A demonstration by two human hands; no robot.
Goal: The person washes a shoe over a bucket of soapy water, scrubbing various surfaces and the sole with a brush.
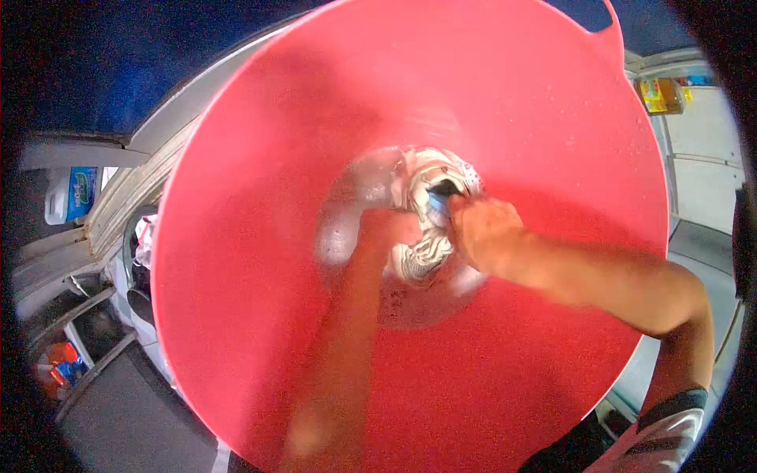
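Observation:
A pale, striped, crumpled cloth [423,256] lies bunched at the bottom of a deep pink tub [260,197]. Its folds look wet, and a dark patch and a light blue strip [438,203] show in its middle. My left hand [388,229] is closed on the cloth's left side. On the other side, my right hand [487,230] is a fist against the cloth, beside the blue strip. Whether that strip belongs to the cloth cannot be made out. The fingertips of both hands are mostly hidden.
The tub's rim surrounds both forearms, with a handle [603,35] at the upper right. Shiny water [339,229] shows at the tub's bottom. A white bottle with a blue label [77,195] stands at left, above orange packages [61,364]. A container with amber contents [669,96] sits at right.

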